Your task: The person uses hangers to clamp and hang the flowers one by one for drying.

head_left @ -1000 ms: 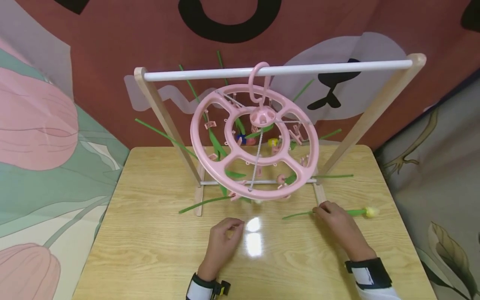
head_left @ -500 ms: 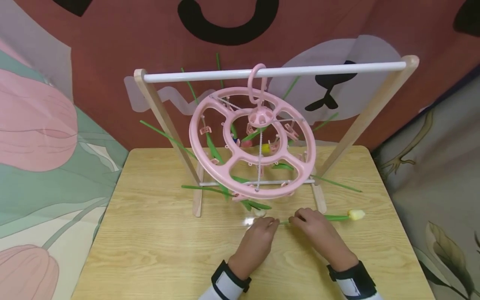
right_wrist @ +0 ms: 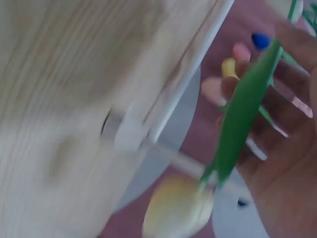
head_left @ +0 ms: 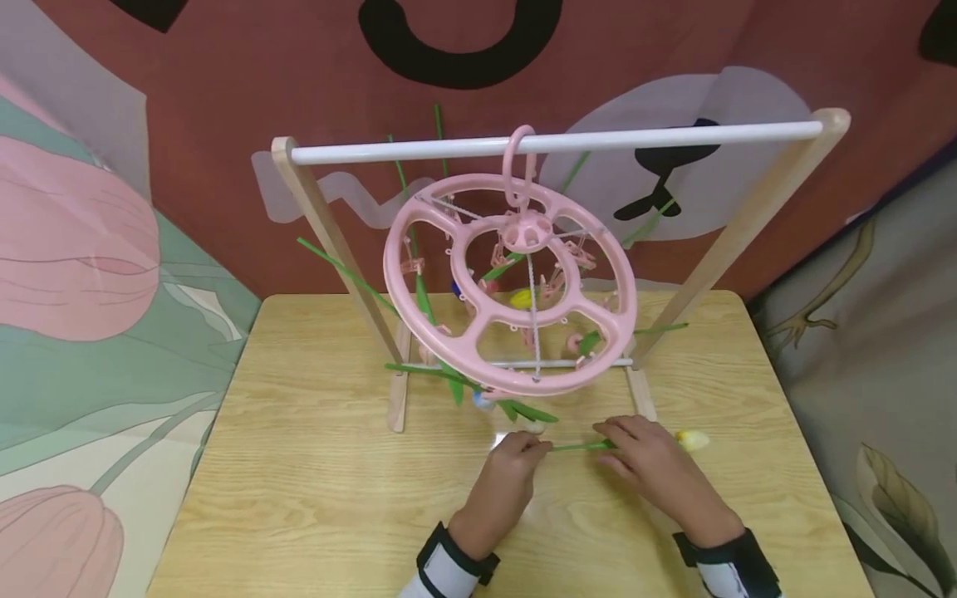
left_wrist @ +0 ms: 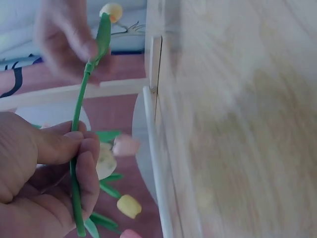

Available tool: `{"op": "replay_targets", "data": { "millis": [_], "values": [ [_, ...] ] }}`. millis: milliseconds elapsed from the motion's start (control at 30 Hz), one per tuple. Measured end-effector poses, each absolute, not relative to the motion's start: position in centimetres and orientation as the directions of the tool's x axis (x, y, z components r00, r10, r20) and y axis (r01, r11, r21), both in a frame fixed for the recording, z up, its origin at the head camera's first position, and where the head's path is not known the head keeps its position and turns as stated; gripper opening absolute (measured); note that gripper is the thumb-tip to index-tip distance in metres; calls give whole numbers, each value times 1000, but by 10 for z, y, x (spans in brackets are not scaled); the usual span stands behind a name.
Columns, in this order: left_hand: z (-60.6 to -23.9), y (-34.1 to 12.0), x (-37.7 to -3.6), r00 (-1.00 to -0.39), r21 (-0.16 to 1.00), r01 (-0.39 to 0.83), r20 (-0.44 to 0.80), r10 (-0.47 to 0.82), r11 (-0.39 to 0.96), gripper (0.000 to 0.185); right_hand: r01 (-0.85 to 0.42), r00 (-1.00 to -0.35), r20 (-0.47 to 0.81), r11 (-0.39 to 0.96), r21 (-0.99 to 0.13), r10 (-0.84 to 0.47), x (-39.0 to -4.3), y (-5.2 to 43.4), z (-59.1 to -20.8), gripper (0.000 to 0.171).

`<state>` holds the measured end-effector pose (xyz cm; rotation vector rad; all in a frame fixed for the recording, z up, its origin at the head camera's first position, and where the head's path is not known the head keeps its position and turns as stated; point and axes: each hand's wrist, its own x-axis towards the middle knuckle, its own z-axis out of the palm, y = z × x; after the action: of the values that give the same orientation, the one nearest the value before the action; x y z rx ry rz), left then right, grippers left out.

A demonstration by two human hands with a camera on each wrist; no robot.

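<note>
Pinching the bare end of a green artificial flower stem (head_left: 576, 446), the left hand (head_left: 508, 482) is gripping it between thumb and curled fingers, as the left wrist view shows plainly (left_wrist: 74, 148). The right hand (head_left: 658, 465) is holding the same stem nearer its pale yellow bud (head_left: 691, 439), fingers wrapping the green leaf part; in the right wrist view the leaf (right_wrist: 242, 114) is lying across the fingers with the bud (right_wrist: 178, 208) below. Held at both ends like this, the stem is staying level just above the bench (head_left: 299, 498), at about 6 o'clock from the hanging rack.

That rack is a pink round clip hanger (head_left: 508, 282), hooked over the white rail (head_left: 553, 143) of a wooden frame standing at 12 o'clock on the bench. It is tilting toward the person, probably from the uneven weight of the flowers already clipped to it: green stems are sticking out at 9 o'clock and 2 o'clock, and small yellow, pink and blue buds are showing through its open centre. The low edge of the ring is hanging just beyond the hands, so the clips there are within easy reach.

Patterned cloth with large pink tulips is hanging at 9 o'clock, and a dark red backdrop is filling 12 o'clock.
</note>
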<state>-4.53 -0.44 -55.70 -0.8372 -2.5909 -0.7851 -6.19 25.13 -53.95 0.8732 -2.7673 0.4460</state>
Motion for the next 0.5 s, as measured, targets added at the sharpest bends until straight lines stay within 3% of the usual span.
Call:
{"op": "replay_targets", "data": {
  "millis": [100, 233, 500],
  "values": [
    [-553, -10, -45, -785, 427, 610, 444, 433, 668, 25, -536, -837, 241, 823, -189, -490, -60, 274, -533, 44],
    [-545, -20, -45, -777, 437, 615, 477, 411, 656, 29, -536, -832, 265, 830, -156, -487, -57, 299, -527, 40],
    [-538, -33, -47, -758, 399, 618, 532, 378, 678, 31, -543, -834, 281, 797, -266, -474, -55, 306, -526, 33]
  ]
}}
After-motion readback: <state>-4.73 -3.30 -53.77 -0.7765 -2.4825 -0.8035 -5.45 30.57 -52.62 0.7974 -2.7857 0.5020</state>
